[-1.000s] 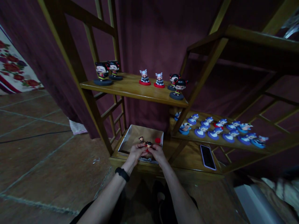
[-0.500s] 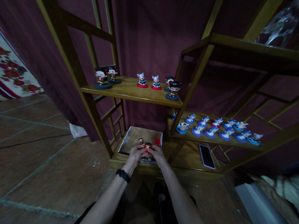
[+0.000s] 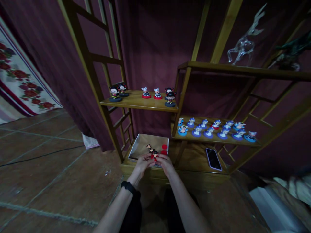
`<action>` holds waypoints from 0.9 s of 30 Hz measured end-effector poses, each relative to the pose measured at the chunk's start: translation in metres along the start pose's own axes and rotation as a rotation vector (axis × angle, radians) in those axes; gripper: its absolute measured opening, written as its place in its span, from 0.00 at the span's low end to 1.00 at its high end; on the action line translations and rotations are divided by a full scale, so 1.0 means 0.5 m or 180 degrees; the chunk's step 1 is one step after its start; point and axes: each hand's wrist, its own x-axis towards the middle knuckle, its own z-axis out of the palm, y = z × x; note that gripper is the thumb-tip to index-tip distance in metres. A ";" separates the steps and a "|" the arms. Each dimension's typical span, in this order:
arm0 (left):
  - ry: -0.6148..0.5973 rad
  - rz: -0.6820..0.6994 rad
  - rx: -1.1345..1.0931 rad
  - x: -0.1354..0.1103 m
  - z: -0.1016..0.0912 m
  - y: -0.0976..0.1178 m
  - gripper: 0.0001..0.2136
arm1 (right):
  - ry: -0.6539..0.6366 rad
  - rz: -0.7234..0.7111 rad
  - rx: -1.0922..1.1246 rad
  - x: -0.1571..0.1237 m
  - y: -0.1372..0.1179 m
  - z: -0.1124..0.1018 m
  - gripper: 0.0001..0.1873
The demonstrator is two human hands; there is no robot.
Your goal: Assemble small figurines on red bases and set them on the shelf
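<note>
Between my left hand (image 3: 143, 162) and my right hand (image 3: 165, 162) is a small black-haired figurine (image 3: 155, 155) with red at its base. The fingers of both hands close on it from either side, over the front edge of a shallow cardboard box (image 3: 138, 145). Inside the box, dark-haired figurines (image 3: 149, 147) lie just behind my fingers. Two red discs (image 3: 164, 147) are at the box's right side. A black band (image 3: 128, 186) circles my left wrist.
On the upper shelf (image 3: 138, 103) stand several figurines on dark or red bases. Purple- and blue-based figurines (image 3: 209, 132) line the right shelf. A phone (image 3: 213, 159) lies below them. A clear deer ornament (image 3: 244, 45) stands higher up. A pale box (image 3: 272, 207) is at lower right.
The view has shifted, bringing the clear deer ornament into sight. More of the box's contents now show, including a second red disc. Both hands still hold the figurine at the box's front.
</note>
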 end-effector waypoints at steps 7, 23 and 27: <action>0.0003 0.0101 0.0129 -0.064 0.001 -0.026 0.16 | -0.0316 -0.0181 -0.0413 -0.065 0.004 0.000 0.18; 0.0327 0.0261 0.0269 -0.124 0.022 -0.088 0.09 | -0.0238 -0.0186 -0.0725 -0.115 0.047 -0.019 0.21; 0.0306 0.0301 0.0197 -0.121 0.018 -0.093 0.08 | -0.0259 -0.0211 -0.0633 -0.111 0.052 -0.021 0.19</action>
